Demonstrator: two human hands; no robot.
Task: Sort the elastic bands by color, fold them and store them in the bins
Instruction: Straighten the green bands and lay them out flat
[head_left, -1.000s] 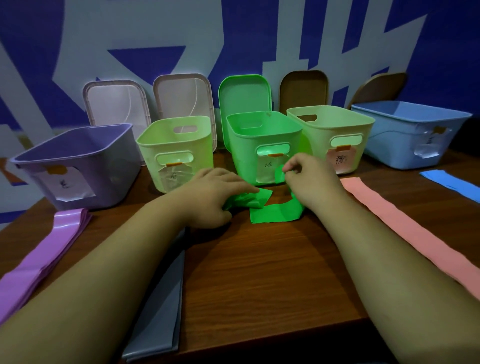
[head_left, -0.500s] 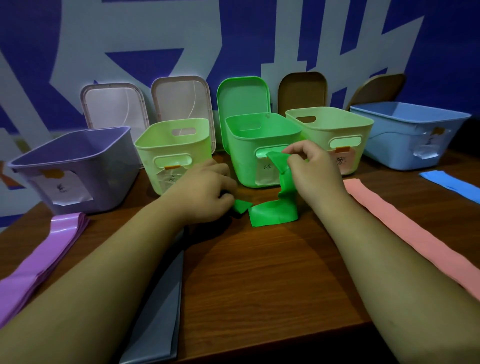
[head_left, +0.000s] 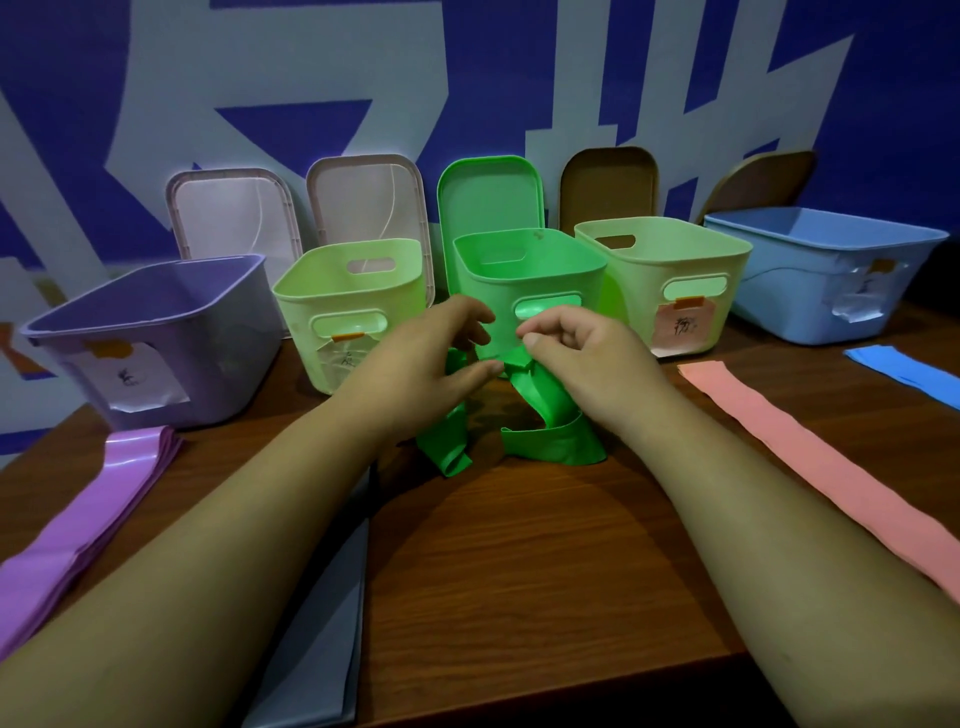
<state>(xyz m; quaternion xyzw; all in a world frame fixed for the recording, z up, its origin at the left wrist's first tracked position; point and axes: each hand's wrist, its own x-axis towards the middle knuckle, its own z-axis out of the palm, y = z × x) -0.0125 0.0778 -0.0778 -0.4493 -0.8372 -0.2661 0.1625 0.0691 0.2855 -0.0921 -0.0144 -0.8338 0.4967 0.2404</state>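
Noted green band (head_left: 550, 447) mid-tabletop, just toward 6 o'clock of the green bin (head_left: 530, 280). Found it gripped at its top by both hands: left hand (head_left: 415, 364) with thumb and curled fingers closed round one bunched end, right hand (head_left: 587, 358) pinching a folded corner between thumb and forefinger. Found hands nearly touching, raised off the tabletop (head_left: 519, 571) in front of the bin's handle slot. Saw rest of band hanging in two crumpled loops, lower ends resting on the wood, one at 7 o'clock of the hands, one at 5.

Logged five open bins in a row toward 12 o'clock, from 9 round to 3: purple bin (head_left: 156, 338), light-green bin (head_left: 353, 291), green, pale bin (head_left: 670, 260), blue bin (head_left: 821, 260). Saw paper labels taped on fronts; could not read the writing. Saw lids (head_left: 488, 197) propped upright against the wall (head_left: 311, 78) behind.

Found other bands lying flat: purple band (head_left: 88, 519) at 8 o'clock, grey band (head_left: 322, 649) at 7, partly under the left forearm, pink band (head_left: 831, 467) running from 2 to 4, blue band (head_left: 909, 371) at 3, just toward 6 o'clock of the blue bin.
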